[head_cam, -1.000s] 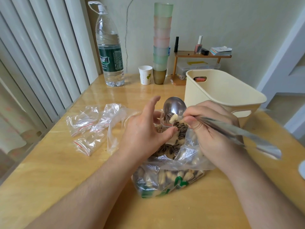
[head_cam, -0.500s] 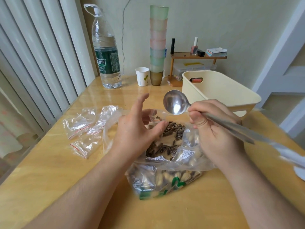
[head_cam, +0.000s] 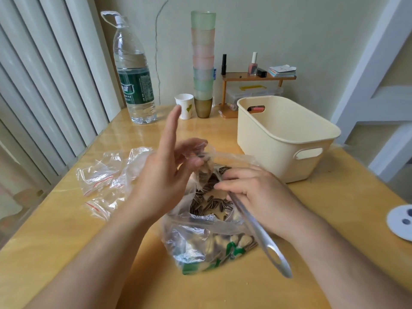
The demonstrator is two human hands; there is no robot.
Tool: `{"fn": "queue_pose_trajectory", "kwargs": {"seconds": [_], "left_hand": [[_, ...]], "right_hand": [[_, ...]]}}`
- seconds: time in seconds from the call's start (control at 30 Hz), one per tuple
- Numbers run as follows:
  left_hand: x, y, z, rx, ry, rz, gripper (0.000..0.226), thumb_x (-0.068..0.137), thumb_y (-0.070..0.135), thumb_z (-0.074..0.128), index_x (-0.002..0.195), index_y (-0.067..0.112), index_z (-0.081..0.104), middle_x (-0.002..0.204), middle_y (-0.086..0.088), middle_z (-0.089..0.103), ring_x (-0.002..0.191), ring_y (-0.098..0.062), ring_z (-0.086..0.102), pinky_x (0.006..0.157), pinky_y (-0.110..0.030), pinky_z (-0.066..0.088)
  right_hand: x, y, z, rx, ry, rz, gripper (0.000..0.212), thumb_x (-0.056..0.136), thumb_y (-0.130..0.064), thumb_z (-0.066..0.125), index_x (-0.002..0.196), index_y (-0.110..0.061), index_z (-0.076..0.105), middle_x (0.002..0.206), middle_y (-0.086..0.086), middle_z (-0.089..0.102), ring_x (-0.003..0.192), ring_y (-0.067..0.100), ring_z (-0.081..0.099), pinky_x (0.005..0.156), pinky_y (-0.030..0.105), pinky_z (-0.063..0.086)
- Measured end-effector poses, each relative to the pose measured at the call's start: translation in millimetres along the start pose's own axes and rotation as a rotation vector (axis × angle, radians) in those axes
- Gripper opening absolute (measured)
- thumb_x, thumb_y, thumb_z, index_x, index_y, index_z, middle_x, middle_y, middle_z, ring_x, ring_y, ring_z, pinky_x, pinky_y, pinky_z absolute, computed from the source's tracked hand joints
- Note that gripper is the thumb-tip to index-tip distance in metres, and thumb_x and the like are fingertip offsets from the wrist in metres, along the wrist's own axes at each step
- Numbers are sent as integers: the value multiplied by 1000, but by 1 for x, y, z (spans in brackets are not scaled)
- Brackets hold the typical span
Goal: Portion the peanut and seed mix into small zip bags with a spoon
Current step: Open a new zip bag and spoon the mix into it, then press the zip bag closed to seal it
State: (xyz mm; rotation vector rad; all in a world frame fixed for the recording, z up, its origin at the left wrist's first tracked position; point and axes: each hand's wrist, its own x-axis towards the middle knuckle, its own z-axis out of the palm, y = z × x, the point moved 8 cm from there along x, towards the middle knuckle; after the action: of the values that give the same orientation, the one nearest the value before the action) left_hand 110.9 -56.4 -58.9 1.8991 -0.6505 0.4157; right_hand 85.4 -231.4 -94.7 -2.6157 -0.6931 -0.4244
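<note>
You held a small zip bag (head_cam: 204, 172) pinched between thumb and fingers of your left hand (head_cam: 166, 175), index finger straight and pointing toward 12 o'clock, the bag hanging mouth-up directly over the open big bag (head_cam: 207, 233) of peanut and seed mix (head_cam: 211, 204). The small bag already showed some seeds inside. Your right hand (head_cam: 258, 197) sat at 3 o'clock from it, just beside, fingers curled around the spoon (head_cam: 260, 235); the bowl was hidden under the fingers and plastic, so whether it carried a load could not be told. The spoon's long axis ran from about 11 o'clock at the bowl end to 5 o'clock at the handle's looped tip, which pointed back toward you.

The relation that mattered: the small bag's mouth lay at roughly 10 o'clock from the spoon hand, above the mix, so the next scoop likely had to rise and tip leftward into it. The right hand was the nearer one to the mix.

Spare bags (head_cam: 107, 181) lay flat at 9 o'clock, well apart from both hands, and the cream bin (head_cam: 287, 139) stood at 1 o'clock on the table (head_cam: 66, 241).
</note>
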Motion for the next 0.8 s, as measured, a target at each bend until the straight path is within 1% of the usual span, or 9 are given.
{"fn": "queue_pose_trajectory", "kwargs": {"seconds": [0.07,0.13,0.23,0.33,0.4,0.47,0.63,0.73,0.8], "left_hand": [[-1,-3,2,-205,4,-87,91,101,-1,59,159,47,8,122,-4,71,112,-13,71,95,-31,58],[-3,-6,5,-303,0,-144,89,101,-4,56,158,48,12,120,-7,73,118,-18,69,100,-41,57],[-4,-10,9,-353,-22,-197,86,102,-5,52,160,46,15,122,-4,74,119,-21,69,104,-47,55],[-5,-4,14,-383,-40,-190,83,104,-6,49,160,47,18,121,-3,73,115,-21,70,95,-38,57],[-5,1,19,-410,-49,-182,81,104,-8,46,158,47,22,122,-4,72,110,-18,71,83,-29,58],[-5,6,22,-440,-48,-169,79,105,-10,42,156,48,26,125,-4,71,111,-17,71,78,-24,56],[-6,11,21,-568,-44,-135,82,102,-15,36,162,40,22,140,-6,67,139,-21,56,104,-34,50],[-5,13,21,-668,-39,-135,83,96,-9,43,159,42,25,141,-5,67,143,-19,53,116,-39,43],[-5,9,21,-696,-14,-169,75,101,-4,53,158,40,30,140,-3,68,139,-19,57,114,-40,46]], "right_hand": [[-2,2,3,-8,-45,37,43,99,-7,64,121,-42,75,124,-15,66,116,12,54,100,30,44],[1,5,1,82,1,88,48,98,-1,61,120,-41,76,118,-17,64,110,10,57,97,34,50],[4,12,-20,303,250,192,32,98,-21,67,124,-38,73,105,-23,65,88,1,61,86,33,56],[6,11,-21,490,262,287,41,92,-43,72,132,-43,63,108,-27,68,88,3,63,87,37,57],[9,7,-12,564,167,303,46,90,-49,73,134,-48,59,111,-27,71,97,2,67,93,40,57],[10,1,-8,621,120,277,35,94,-47,70,127,-52,60,109,-24,74,102,3,70,97,43,56],[9,3,-12,724,209,267,29,96,-36,68,123,-44,66,96,-11,78,91,13,73,92,45,57],[7,8,-12,729,265,306,26,86,-43,70,111,-44,71,96,-10,78,91,18,73,89,50,59],[6,9,-14,758,323,297,20,86,-37,72,106,-39,74,94,-8,78,90,21,74,87,51,61]]}}
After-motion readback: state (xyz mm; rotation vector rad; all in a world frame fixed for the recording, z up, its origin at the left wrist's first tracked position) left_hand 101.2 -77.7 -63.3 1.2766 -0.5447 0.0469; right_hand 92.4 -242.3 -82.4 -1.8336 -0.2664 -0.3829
